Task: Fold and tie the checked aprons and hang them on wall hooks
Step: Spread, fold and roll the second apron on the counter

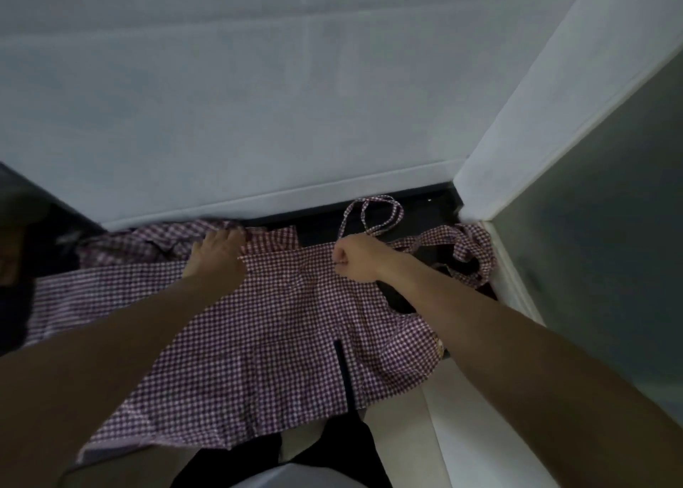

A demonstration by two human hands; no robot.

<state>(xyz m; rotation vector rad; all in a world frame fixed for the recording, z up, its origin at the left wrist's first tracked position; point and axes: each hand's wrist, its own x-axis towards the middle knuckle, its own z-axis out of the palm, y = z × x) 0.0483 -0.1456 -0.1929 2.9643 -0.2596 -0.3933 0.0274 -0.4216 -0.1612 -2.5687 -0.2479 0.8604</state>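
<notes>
**Both hands on the far edge of a spread apron**

The left hand [218, 253] is laid at the far edge of the checked apron [281, 339], its fingers bent over the cloth where a fold line runs across; whether the edge is actually pinched cannot be told. To its left, more checked cloth [122, 247] is bunched against the wall's foot. The apron is spread on a dark surface [399, 299], its near part hanging off the front edge toward the person. A dark strip [345, 373] is seen on its lower middle.

Further right, the right hand [356, 260] is closed in a fist on the same far edge, gripping the cloth. Beyond it, a tie loop [373, 214] lies toward the white wall [258, 99], and further ties [469, 254] are tangled by the right corner.

The held edge runs left to right between the two hands, across the line of the arms, with the apron's body lying toward the person. It is judged that any fold will be governed by this edge. The ties lie nearer the right hand. No hooks are seen.
</notes>
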